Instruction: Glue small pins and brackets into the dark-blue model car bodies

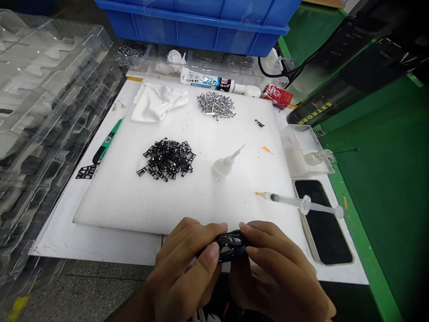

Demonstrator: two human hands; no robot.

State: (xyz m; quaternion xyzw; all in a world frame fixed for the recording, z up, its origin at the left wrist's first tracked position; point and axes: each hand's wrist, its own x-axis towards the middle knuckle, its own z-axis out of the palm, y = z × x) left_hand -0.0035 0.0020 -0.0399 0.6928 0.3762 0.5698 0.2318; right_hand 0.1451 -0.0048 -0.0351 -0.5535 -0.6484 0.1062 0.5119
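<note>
Between both hands, close to the front edge of the white foam board (110,210), is a small glossy black model car body (232,247). My left hand (187,261) pinches its left end between thumb and fingers. On the other end, the fingers of my right hand (279,264) are closed. Much of the car's sides and underside is hidden by the fingers. Beyond the hands, a small white squeeze bottle with a thin nozzle (223,166) stands on the foam. A heap of small black frame-shaped parts (169,158) lies to its left.
A syringe (301,203) lies partly over a phone (326,223) at right. Farther back are small metal pins (216,105), a white cloth (157,103), a glue tube (206,81) and a blue crate (201,24). A green cutter (109,141) and clear trays (50,112) are left.
</note>
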